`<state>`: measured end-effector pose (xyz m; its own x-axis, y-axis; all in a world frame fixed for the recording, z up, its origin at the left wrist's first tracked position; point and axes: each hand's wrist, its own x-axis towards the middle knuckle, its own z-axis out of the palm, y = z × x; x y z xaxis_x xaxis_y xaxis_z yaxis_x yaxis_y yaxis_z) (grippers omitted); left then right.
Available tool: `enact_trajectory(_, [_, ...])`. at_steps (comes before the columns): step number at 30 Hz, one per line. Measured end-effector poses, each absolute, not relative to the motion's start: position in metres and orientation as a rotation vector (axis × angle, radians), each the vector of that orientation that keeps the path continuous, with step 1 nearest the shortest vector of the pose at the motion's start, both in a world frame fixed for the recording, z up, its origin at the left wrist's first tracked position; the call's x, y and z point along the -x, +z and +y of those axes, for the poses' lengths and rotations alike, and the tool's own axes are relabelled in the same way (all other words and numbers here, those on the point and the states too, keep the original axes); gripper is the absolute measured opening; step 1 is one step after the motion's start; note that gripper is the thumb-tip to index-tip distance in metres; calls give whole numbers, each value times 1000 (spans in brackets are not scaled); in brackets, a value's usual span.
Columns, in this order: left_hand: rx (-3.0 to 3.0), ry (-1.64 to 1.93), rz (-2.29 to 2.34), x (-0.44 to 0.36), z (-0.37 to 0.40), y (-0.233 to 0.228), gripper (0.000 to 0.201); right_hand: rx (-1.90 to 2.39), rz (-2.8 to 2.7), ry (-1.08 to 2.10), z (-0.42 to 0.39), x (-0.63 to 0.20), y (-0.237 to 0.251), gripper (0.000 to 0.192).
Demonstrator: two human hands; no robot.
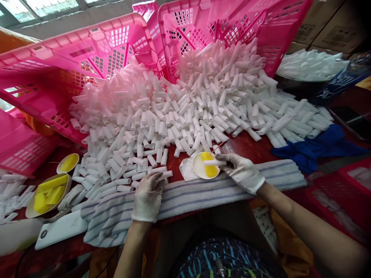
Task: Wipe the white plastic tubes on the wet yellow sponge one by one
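Note:
My right hand point(242, 172), in a white glove with dark smudged fingertips, pinches one end of a white tube point(213, 163). The tube lies level over a small white dish point(197, 166) and crosses a yellow piece point(208, 156) in it, which looks like sponge. Whether the tube touches the yellow piece I cannot tell. A thin reddish stick point(218, 149) leans from the dish. To the left, my gloved left hand point(148, 196) is closed at the near edge of the tube pile, with a white tube point(166, 174) jutting from its fingertips.
A large heap of white tubes point(185, 112) spills from tipped pink baskets point(214, 19). Along the table's front lies a striped towel point(199, 195). At left are a dish of yellow pieces point(52, 193) and a white power bank point(62, 229). A blue cloth point(321, 148) lies right.

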<state>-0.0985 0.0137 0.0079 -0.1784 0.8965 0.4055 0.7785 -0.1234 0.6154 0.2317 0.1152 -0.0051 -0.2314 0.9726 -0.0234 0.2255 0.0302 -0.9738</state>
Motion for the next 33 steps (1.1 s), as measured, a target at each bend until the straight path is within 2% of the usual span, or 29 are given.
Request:
enact_trajectory(4, [-1885, 983, 2076, 102, 12, 6, 26, 1293, -1623, 1233, 110, -238, -11, 50])
enact_trajectory(9, [-1883, 681, 2200, 95, 21, 21, 31, 1247, -1635, 1133, 107, -238, -14, 37])
enact_trajectory(14, [-1899, 512, 2256, 93, 37, 37, 38, 1253, -1675, 1167, 105, -235, -10, 42])
enact_trajectory(19, [-1952, 202, 2294, 90, 56, 45, 35, 1178, -1687, 1055, 105, -234, -13, 30])
enact_trajectory(23, [-1995, 137, 2319, 82, 63, 46, 33, 1258, -1750, 1094, 106, -237, -14, 42])
enact_trajectory(28, [-2042, 63, 2282, 79, 72, 41, 27, 1253, -1724, 1076, 104, -237, -16, 31])
enact_trajectory(33, [-2148, 241, 2185, 83, 85, 30, 21, 1297, -1723, 1168, 106, -237, -18, 43])
